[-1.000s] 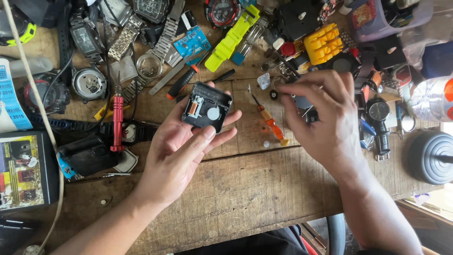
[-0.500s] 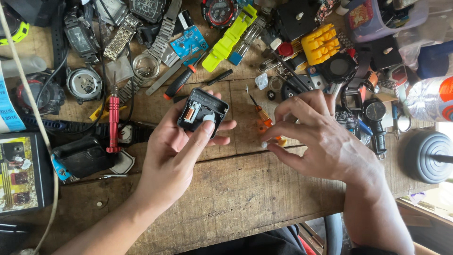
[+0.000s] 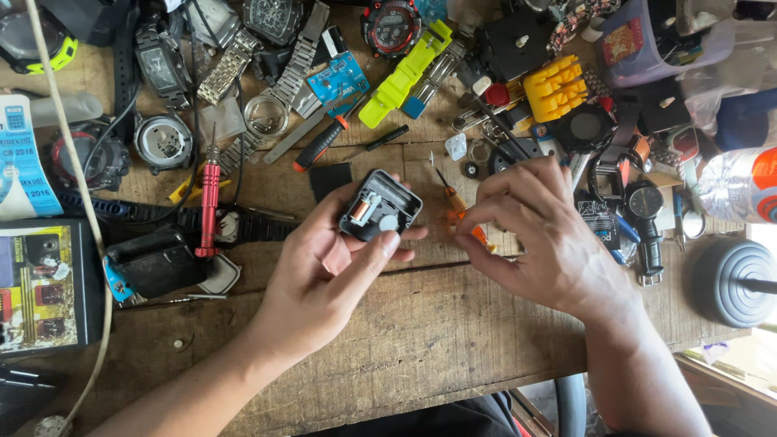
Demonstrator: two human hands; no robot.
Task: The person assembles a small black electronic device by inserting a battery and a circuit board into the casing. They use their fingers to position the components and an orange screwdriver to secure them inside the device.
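**Open clock case in our left hand, orange screwdriver under our right**

We hold a small black clock movement case (image 3: 380,215) in our left hand (image 3: 324,279), lifted just above the wooden surface (image 3: 421,340). Its open side faces up, showing a pale gear and a copper coil inside. Our left fingers (image 3: 368,257) curl around it: the thumb presses along its near edge, the others cradle it from behind and below.

Our right hand (image 3: 542,243) rests on the surface just right of the case, its fingers drawn together and bent down over a small orange-handled screwdriver (image 3: 460,209), whose metal tip points away from us. We cannot tell whether the fingertips actually pinch the handle or only touch it.

Beyond the hands the surface is crowded. A red screwdriver (image 3: 209,198) lies upright to the left, beside a black watch strap (image 3: 162,212). Farther back sit a neon yellow strap (image 3: 405,73), a yellow plastic block (image 3: 555,87), and several metal-banded watches (image 3: 235,65). A grey round stand (image 3: 732,279) sits at the right edge.
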